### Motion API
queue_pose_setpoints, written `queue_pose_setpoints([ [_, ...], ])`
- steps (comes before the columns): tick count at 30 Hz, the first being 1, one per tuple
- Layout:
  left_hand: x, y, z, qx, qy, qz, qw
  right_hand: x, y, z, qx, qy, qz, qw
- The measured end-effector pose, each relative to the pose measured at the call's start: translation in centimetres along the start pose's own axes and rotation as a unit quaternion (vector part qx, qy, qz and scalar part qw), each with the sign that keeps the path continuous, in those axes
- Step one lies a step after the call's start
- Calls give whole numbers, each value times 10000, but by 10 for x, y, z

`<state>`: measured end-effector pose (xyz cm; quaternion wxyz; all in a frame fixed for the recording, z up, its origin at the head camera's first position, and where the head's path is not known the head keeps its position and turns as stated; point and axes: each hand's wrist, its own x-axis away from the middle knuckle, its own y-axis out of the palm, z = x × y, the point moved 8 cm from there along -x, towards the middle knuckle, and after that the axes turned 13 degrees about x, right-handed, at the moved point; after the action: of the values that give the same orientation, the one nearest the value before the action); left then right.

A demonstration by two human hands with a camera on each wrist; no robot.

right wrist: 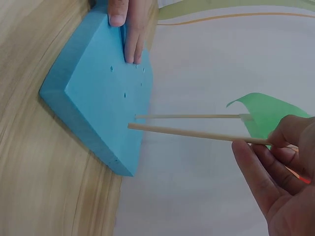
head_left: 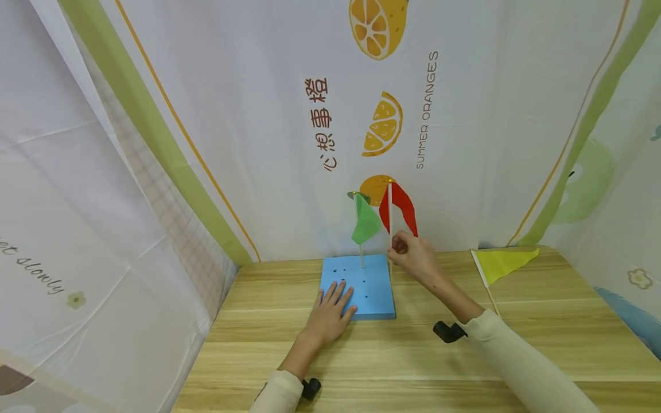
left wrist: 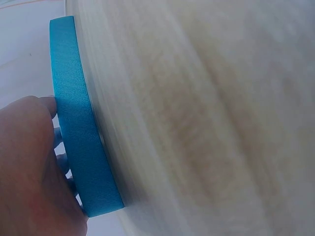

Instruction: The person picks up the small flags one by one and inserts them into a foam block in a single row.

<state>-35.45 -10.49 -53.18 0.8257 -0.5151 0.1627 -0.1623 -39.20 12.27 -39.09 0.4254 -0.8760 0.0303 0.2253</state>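
Note:
My left hand [head_left: 329, 318] rests with spread, straight fingers on a blue foam block [head_left: 379, 299] dotted with several small holes. Between thumb and fingers, my right hand [head_left: 413, 256] pinches the wooden stick [right wrist: 192, 132] of a red flag [head_left: 404, 201]. The red flag stands nearly upright over the block's right side. In the right wrist view its stick's bare lower end appears close to the block's face; whether it touches I cannot tell. A green flag [head_left: 366, 221] stands upright in the block's back part, left of the red one.
A yellow flag [head_left: 505, 265] lies on the wooden table [head_left: 413, 367] at the right, near the back edge. Behind the table hangs a white curtain [head_left: 248, 115] with orange prints. Black wrist-worn pieces [head_left: 448, 331] show by both sleeves.

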Motion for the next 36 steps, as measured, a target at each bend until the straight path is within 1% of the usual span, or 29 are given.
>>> queue_pose_setpoints([
  [4, 0, 0, 0, -18, 4, -15, 10000, -1, 2, -4, 28, -54, 33, 10000],
  [10, -1, 1, -2, -27, -34, -58, 10000, -3, 6, -7, 40, -93, -23, 9999],
  [16, -1, -1, -1, -54, -10, -36, 10000, -7, 9, -12, 53, -237, 99, 9997],
  [22, 0, -1, 1, 118, 88, 21, 9999, -10, 10, -17, 39, -321, 232, 9992],
  [27, 0, 0, -1, 104, 94, 60, 9999, -13, 13, -20, 76, -327, 157, 9993],
  [33, 0, -1, 0, -13, -26, -52, 10000, -16, 22, -24, -37, -299, -40, 9995],
  [36, 0, -1, 0, -59, -34, -55, 10000, -17, 26, -26, -53, -283, -71, 9996],
])
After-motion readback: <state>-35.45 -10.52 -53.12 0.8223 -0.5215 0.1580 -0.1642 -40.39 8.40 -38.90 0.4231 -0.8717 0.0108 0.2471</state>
